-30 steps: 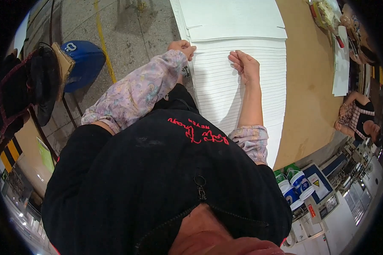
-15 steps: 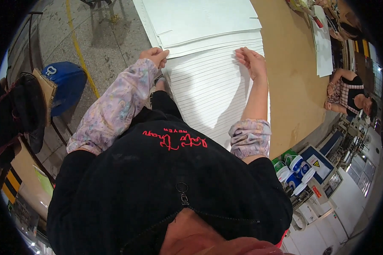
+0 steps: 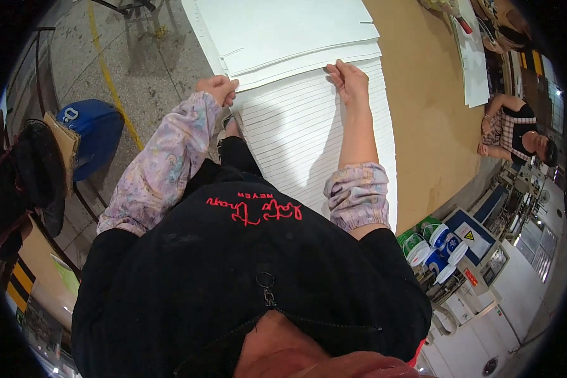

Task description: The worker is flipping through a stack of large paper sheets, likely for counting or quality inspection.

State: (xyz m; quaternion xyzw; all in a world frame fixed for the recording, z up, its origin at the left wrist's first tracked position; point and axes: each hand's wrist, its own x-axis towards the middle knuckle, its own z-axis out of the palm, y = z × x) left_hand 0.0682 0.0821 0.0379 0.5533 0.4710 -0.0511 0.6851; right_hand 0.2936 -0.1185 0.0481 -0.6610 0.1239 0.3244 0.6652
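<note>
White sheets (image 3: 293, 28) lie in a pile at the far end of the work surface, with small slits near their side edges. Below them, a fanned stack of white sheets (image 3: 296, 135) shows many closely stepped edges, running back toward my body. My left hand (image 3: 218, 89) is closed in a pinch on the near left corner of a white sheet at the pile's front edge. My right hand (image 3: 349, 82) hovers over the stack close to that same edge, fingers loosely bent and apart, with nothing visible in them. Whether its fingertips touch the sheet is unclear.
The brown tabletop (image 3: 422, 107) extends to the right, with more white sheets (image 3: 474, 69) at its far side. Another person (image 3: 516, 126) leans there. Paint-type buckets (image 3: 441, 249) stand at lower right. A blue bin (image 3: 93, 138) is at left, beside dark chairs.
My right hand has moved left along the sheet's front edge, away from the right side. My left hand still pinches the left corner. The whole view has shifted slightly.
</note>
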